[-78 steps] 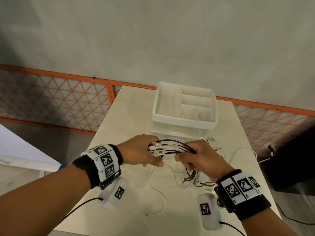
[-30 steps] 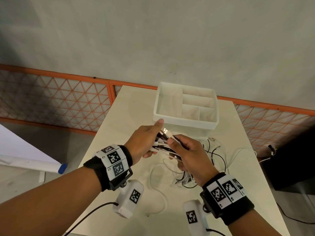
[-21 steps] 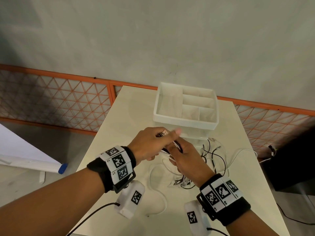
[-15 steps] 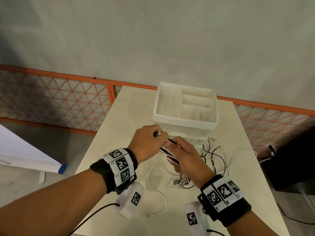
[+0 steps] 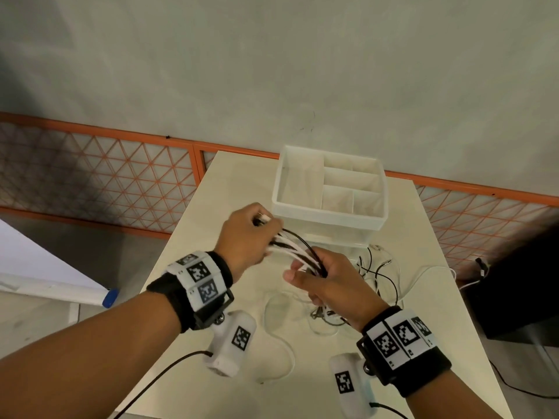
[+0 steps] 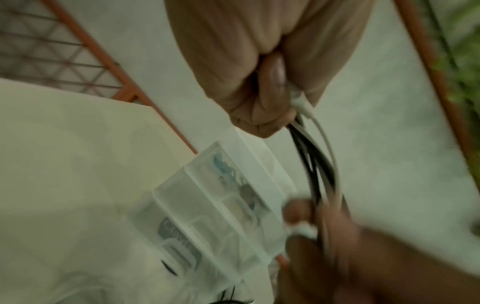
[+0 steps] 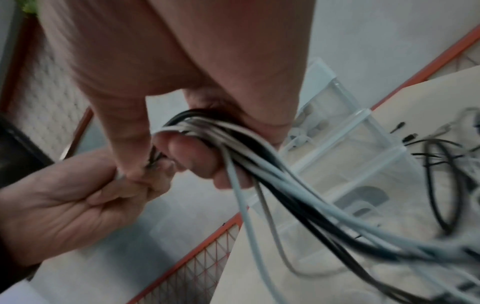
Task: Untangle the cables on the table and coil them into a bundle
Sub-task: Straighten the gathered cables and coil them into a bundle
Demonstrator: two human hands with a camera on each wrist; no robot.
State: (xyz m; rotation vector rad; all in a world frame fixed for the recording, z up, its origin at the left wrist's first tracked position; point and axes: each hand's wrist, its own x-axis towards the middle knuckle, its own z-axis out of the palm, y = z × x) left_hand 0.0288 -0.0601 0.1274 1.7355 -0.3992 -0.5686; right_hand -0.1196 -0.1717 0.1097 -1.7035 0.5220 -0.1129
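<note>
- Head view: we are holding the cables (image 5: 298,247) above the table (image 5: 217,182), in front of the divided tray (image 5: 329,219). Our left hand (image 5: 246,237) is fisting round the plug ends; our right hand (image 5: 329,282) is curling round the strands further along. Loose tails (image 5: 381,276) are trailing onto the table.
- Compared with half a second ago, our hands are drawing apart, and a longer run of strands is showing between them.
- Left wrist view: the fingers (image 6: 262,107) are wrapping tightly round black and white leads. We are judging them light, limp and slippery, so best gripped near the stiffer plugs.
- Right wrist view: the fingers (image 7: 197,158) are closing round the sheaf (image 7: 259,164), which is fanning downward; it is likely snagging if we are pulling hard.
</note>
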